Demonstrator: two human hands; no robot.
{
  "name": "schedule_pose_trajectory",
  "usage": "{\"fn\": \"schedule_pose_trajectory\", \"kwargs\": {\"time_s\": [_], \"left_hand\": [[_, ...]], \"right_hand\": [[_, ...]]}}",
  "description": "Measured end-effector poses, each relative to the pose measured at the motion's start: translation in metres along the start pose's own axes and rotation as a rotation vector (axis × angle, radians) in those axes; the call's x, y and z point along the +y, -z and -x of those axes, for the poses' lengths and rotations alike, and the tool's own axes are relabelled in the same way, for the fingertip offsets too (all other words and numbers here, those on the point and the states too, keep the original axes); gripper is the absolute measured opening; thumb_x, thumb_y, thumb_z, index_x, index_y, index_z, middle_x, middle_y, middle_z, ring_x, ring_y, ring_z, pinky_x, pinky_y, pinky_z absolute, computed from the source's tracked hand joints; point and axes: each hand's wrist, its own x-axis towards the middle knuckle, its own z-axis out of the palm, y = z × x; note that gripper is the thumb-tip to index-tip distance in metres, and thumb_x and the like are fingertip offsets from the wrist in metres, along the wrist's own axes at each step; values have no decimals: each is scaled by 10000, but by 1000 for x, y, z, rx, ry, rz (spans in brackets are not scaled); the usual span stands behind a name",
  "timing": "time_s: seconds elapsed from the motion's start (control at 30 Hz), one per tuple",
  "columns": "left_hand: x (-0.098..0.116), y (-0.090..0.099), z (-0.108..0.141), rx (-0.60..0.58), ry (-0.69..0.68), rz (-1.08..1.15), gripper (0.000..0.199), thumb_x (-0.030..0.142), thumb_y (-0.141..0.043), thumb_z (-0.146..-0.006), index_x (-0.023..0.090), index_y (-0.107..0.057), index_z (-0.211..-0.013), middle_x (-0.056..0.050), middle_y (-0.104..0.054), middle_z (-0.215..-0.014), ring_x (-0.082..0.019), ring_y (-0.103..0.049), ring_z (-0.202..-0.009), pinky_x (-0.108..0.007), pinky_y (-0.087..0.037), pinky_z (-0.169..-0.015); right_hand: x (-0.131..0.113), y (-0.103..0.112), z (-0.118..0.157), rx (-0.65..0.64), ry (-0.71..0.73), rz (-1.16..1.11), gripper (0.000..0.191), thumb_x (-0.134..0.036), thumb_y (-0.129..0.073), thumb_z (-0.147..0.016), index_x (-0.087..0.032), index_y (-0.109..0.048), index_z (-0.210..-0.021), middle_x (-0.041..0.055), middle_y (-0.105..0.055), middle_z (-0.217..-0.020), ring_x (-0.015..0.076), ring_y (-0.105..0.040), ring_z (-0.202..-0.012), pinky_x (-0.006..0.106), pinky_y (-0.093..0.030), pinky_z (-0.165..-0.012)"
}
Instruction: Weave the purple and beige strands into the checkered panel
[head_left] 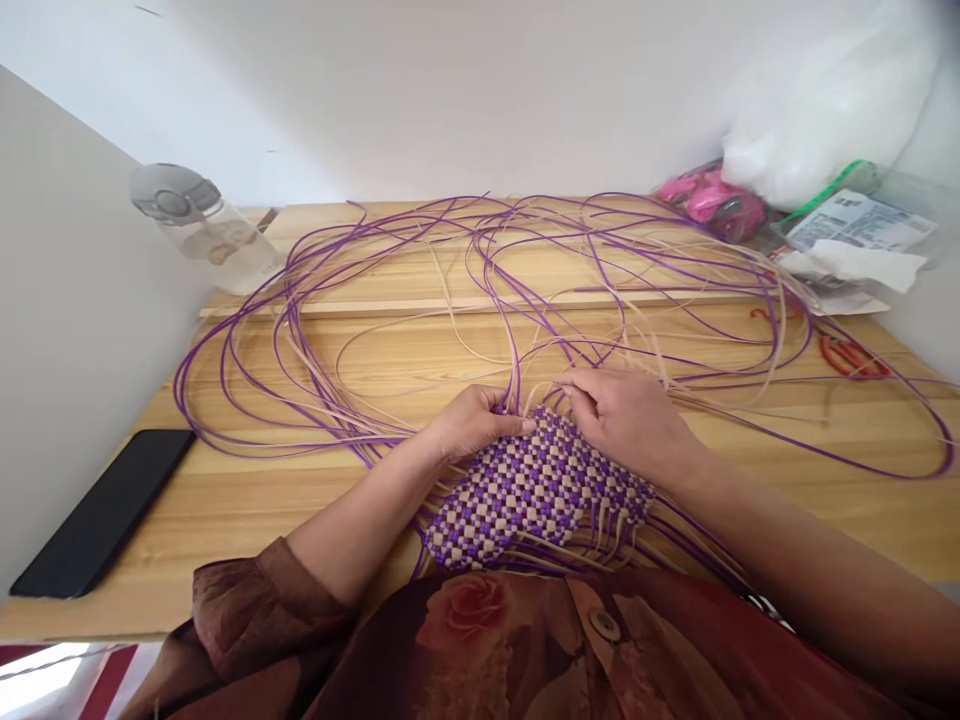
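A woven piece in purple and beige checks lies at the table's front edge, against my shirt. My left hand pinches its upper left edge, thumb on top of the weave. At the upper right edge, my right hand is closed, thumb and index finger together at a thin beige strand. Long purple and beige strands run out from the weave and loop widely over the wooden table. More loose strands hang from the lower edge of the piece.
A black phone lies at the left. Behind it stands a clear bottle with a grey lid. Red-handled scissors, a pink bundle, papers and a white plastic bag are at the right.
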Motion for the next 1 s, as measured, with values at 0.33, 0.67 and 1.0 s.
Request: {"fn": "schedule_pose_trajectory", "kwargs": {"time_s": [0.33, 0.67, 1.0], "left_hand": [[3, -4, 3, 2, 32, 26, 321, 395, -741, -658, 128, -690, -830, -32, -676, -784, -158, -597, -694, -277, -448, -682], [10, -6, 6, 4, 3, 12, 357, 417, -721, -692, 124, -711, -894, -26, -687, -801, -142, -582, -698, -254, -427, -690], [3, -16, 3, 92, 28, 206, 311, 348, -786, -614, 115, -697, -801, 0, -648, -692, -101, -535, -611, -236, -385, -624]], "right_hand": [[-11, 11, 7, -182, 69, 140, 296, -116, -446, -843, -164, -702, -984, 100, -714, -930, 232, -621, -874, 344, -409, -827], [-23, 8, -4, -607, -521, -891, 176, -223, -449, -891, -159, -581, -988, -1, -635, -685, 66, -500, -425, 176, -390, -392], [-36, 0, -8, -672, -662, -1160, 257, -180, -554, -864, -160, -511, -1116, 38, -688, -761, 104, -649, -550, 163, -502, -458]]}}
